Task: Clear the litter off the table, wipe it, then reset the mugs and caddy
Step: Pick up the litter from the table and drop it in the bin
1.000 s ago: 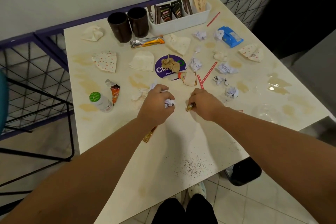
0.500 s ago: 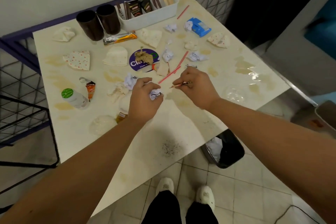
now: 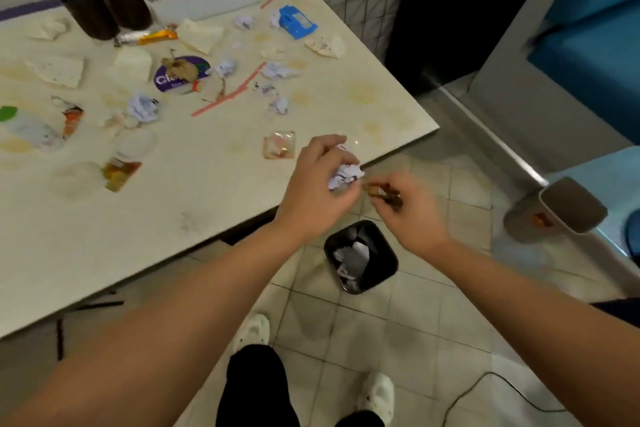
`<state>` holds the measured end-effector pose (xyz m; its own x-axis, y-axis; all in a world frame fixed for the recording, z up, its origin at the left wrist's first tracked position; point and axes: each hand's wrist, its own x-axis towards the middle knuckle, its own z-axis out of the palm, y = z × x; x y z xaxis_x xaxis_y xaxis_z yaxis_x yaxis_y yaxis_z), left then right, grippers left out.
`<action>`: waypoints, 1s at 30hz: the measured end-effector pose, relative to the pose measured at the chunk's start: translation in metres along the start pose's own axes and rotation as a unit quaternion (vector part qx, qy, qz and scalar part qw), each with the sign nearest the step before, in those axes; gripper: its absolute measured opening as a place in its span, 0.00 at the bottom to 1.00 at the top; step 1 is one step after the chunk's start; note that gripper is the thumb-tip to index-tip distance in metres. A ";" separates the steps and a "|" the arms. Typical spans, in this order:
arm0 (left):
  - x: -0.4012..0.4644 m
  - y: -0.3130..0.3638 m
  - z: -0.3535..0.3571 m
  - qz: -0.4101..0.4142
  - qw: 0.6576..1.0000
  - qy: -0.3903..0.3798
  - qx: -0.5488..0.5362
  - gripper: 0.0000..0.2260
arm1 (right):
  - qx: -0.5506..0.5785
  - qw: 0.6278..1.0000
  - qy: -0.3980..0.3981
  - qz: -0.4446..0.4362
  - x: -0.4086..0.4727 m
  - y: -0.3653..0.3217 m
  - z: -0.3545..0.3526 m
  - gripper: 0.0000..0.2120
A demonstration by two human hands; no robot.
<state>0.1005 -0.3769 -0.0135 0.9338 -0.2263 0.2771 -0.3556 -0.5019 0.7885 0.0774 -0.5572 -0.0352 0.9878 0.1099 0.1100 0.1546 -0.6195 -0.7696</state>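
**A:** Head view, the only one. Where are the hands?

**B:** Both are off the near right edge of the bench [image 3: 214,218], above the floor. The left hand [image 3: 317,189] is curled around a crumpled white paper ball [image 3: 346,175]. The right hand [image 3: 412,215] pinches a small brown wrapper scrap [image 3: 382,191] between its fingertips. The two hands are just beside each other, nearly touching.

**A:** And the bin?

**B:** A black bin [image 3: 388,255] stands on the tiled floor, lower in the picture than the hands and near them, with some paper already in it. I'd judge this handful is headed there.

**A:** How much litter is left?

**B:** Most of it. Across the bench lie more paper balls, folded napkins [image 3: 59,69], a red straw [image 3: 228,94], a blue packet [image 3: 296,21], a purple lid [image 3: 181,74], an orange sachet [image 3: 149,38], a clear wrapper [image 3: 280,145] near the hands, and a green-capped bottle [image 3: 24,126] at the left edge. Tan stains spot the surface.

**A:** The mugs and caddy?

**B:** Two dark mugs [image 3: 104,9] stand at the far left, just beside the white caddy [image 3: 207,0] with its sachets and wooden sticks. Neither looks moved aside yet.

**A:** So, progress?

**B:** Early in clearing, I'd say. Wiping and resetting are not yet begun, and no cloth is in view.
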 end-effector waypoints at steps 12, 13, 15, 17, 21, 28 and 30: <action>-0.071 -0.155 0.204 -0.136 0.964 -0.216 0.079 0.11 | -0.028 0.974 -0.016 0.224 -0.061 0.221 0.086 0.08; -0.074 -0.177 0.222 -0.148 0.958 -0.228 0.090 0.12 | -0.031 0.973 -0.010 0.227 -0.058 0.242 0.100 0.08; -0.080 -0.218 0.257 -0.167 0.948 -0.249 0.112 0.13 | -0.037 0.971 -0.003 0.238 -0.054 0.282 0.127 0.09; -0.085 -0.259 0.291 -0.169 0.940 -0.263 0.134 0.14 | -0.038 0.968 0.005 0.246 -0.049 0.321 0.154 0.09; -0.098 -0.334 0.346 -0.163 0.926 -0.302 0.159 0.12 | -0.041 0.973 0.038 0.222 -0.038 0.387 0.208 0.09; -0.106 -0.402 0.379 -0.181 0.901 -0.348 0.184 0.24 | -0.100 0.954 -0.159 0.232 -0.034 0.454 0.283 0.33; -0.101 -0.399 0.374 -0.185 0.898 -0.353 0.187 0.26 | -0.085 0.954 -0.155 0.241 -0.038 0.454 0.285 0.34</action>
<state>0.1330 -0.4656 -0.5613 0.7797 -0.3938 -0.4869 -0.1384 -0.8667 0.4793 0.1056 -0.6209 -0.5676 0.8965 -0.0124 -0.4428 -0.2907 -0.7708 -0.5670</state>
